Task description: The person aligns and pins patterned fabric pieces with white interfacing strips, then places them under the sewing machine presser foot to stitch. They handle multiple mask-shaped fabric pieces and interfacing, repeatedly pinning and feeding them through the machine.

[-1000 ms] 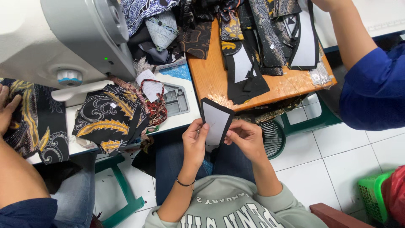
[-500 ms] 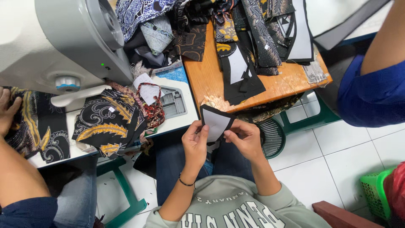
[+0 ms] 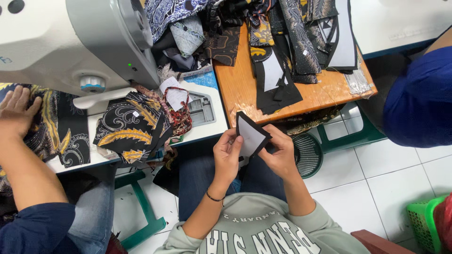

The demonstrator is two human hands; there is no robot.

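Observation:
Both my hands hold one small piece of fabric [image 3: 251, 136], black-edged with a white face, roughly a pointed shield shape. It is held up over my lap, just in front of the sewing table's edge. My left hand [image 3: 227, 157] pinches its left side and wears a thin dark bracelet at the wrist. On the other side my right hand [image 3: 281, 155] grips the lower right edge from below. The piece stands tilted, one corner pointing up.
A grey sewing machine [image 3: 84, 44] stands on a white table [image 3: 207, 127] strewn with black-and-gold batik pieces [image 3: 132, 129]. A wooden table [image 3: 325, 89] carries more cut fabric. Another person's hand [image 3: 16, 113] rests on cloth at left; a blue-sleeved person [image 3: 419, 99] stands at right. A dark mesh basket [image 3: 308, 155] sits on the floor.
The fabric piece has been turned a little between my fingers and sits slightly higher. The blue-sleeved person's arm has drawn back from the wooden table.

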